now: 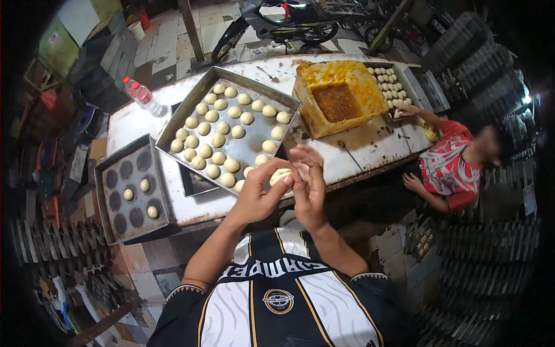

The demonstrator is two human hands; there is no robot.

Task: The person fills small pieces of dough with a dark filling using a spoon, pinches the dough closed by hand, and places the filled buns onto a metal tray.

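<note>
A pale dough ball (280, 176) is held up in front of my chest, above the table's near edge. My left hand (259, 194) curls around it with the thumb pressed on its side. From the other side, the fingers of my right hand (309, 191) press at the dough, partly hiding it. Just beyond my hands lies a large metal tray (196, 92) with several round dough balls (217, 140) spread over it. To the left, a smaller metal tray (110, 173) with dark round patches carries three dough balls (152, 212).
A yellow-smeared tub (312, 110) of brown filling stands right of the big tray. A spoon (350, 155) lies beside it on the white table (260, 84). Two plastic bottles (144, 98) stand at left. At right, a co-worker (454, 162) reaches to another dough tray (393, 87).
</note>
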